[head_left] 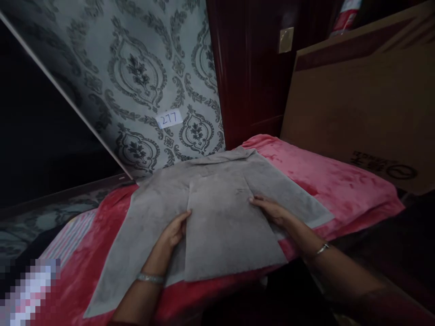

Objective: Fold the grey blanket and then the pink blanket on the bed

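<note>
A grey plush cloth (149,217) lies spread over a red and pink blanket, its far edge rumpled and its lower corners fanned out to both sides. On top of its middle rests a narrower grey cloth panel (224,226), nearly rectangular and flat; whether it is a separate piece or a fold of the same cloth I cannot tell. My left hand (176,228) grips the panel's left edge, thumb on top and fingers partly hidden. At the right edge, my right hand (270,209) holds the panel with thumb and fingers around its side.
Beneath the cloth is the red and pink blanket (326,181). A large cardboard box (356,104) stands at the right, near a dark red wooden panel (251,68). Patterned wallpaper (142,77) with a paper label (169,118) reading 277 is behind. A dark screen-like panel (44,113) stands left.
</note>
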Motion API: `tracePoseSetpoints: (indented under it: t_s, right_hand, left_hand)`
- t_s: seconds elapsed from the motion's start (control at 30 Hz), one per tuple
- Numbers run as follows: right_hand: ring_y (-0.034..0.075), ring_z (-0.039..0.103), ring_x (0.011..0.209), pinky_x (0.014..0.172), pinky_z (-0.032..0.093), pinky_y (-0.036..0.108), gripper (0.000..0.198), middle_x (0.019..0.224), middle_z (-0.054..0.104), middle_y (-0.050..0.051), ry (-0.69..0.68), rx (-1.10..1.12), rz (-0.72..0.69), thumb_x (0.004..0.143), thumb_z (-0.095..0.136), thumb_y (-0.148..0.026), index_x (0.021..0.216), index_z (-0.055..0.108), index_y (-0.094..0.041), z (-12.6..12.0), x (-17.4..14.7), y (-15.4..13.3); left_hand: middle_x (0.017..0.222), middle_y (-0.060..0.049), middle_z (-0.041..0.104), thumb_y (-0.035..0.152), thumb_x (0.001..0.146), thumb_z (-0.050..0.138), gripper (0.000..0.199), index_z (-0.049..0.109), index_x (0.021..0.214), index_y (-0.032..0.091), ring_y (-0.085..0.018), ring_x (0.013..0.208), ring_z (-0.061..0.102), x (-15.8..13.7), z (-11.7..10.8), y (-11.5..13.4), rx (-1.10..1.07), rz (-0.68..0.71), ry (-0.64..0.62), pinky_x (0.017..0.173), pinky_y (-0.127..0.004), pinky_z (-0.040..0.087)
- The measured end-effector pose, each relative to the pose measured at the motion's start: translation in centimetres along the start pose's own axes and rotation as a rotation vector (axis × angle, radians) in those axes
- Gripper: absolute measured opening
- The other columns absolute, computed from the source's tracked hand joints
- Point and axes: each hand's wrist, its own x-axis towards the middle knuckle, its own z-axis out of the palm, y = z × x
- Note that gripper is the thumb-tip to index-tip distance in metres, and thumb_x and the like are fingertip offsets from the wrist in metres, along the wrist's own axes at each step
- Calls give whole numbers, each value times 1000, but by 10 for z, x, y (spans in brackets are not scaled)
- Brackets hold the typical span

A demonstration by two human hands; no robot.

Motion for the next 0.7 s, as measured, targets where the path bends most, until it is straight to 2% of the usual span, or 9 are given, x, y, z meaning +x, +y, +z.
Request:
tracePoseSetpoints:
  t_s: [0.07,0.13,0.3,0.43,0.47,0.5,0.57,0.63,0.7]
  right_hand:
    - [19,63,64,56,51,28,32,79,71,5,100,-115,9,79,74,-46,94,67,-19,2,12,-3]
    - [18,59,57,51,47,28,30,70,67,4,164,-176,3,80,72,-46,87,67,-17,7,22,-8]
    - [19,65,73,61,50,26,24,83,72,4,238,-179,-125,73,73,-31,93,67,-17,18,37,-20]
    - [19,65,72,61,49,26,30,87,73,3,244,-299,-238,76,66,-34,102,68,-18,23,54,-35]
    - [19,65,72,62,49,25,31,87,73,3,248,-339,-251,77,64,-34,103,68,-18,25,60,-37]
    - [19,65,73,62,49,25,29,86,72,3,255,-377,-252,78,63,-33,102,68,-18,28,67,-38]
    - [19,64,74,64,47,25,22,82,71,3,271,-439,-235,76,63,-29,93,69,-17,33,79,-35]
    - [20,63,75,66,45,26,13,78,69,3,287,-510,-230,74,64,-26,82,68,-16,36,87,-30]
    - [20,62,77,69,44,26,11,77,68,4,303,-570,-244,75,64,-28,75,66,-17,36,90,-24]
  left_hand:
    - [89,-14,78,15,84,69,20,72,101,7,-26,90,76,16,5,12,16,19,58,83,-32,61]
    - [86,-13,78,15,84,67,20,72,102,8,-26,84,76,32,11,22,41,40,106,80,-33,61]
    - [81,-10,78,14,79,72,29,72,108,10,-25,76,76,54,24,32,59,132,157,74,-32,61]
    - [86,-7,79,15,79,74,35,70,114,13,-22,80,75,58,22,43,43,379,162,75,-28,60]
    - [87,-6,79,15,79,74,36,69,115,14,-22,81,75,59,20,47,39,405,163,76,-28,60]
    - [87,-6,79,15,79,74,37,69,116,14,-22,82,75,59,18,50,34,390,170,76,-29,60]
    - [86,-7,79,13,82,70,33,69,115,13,-22,81,76,59,12,53,22,275,200,77,-29,61]
    - [84,-10,78,11,85,64,27,70,111,10,-23,80,76,56,5,49,12,160,221,77,-31,61]
    - [83,-12,78,11,89,58,22,70,106,8,-24,79,76,53,-4,39,7,111,216,78,-33,62]
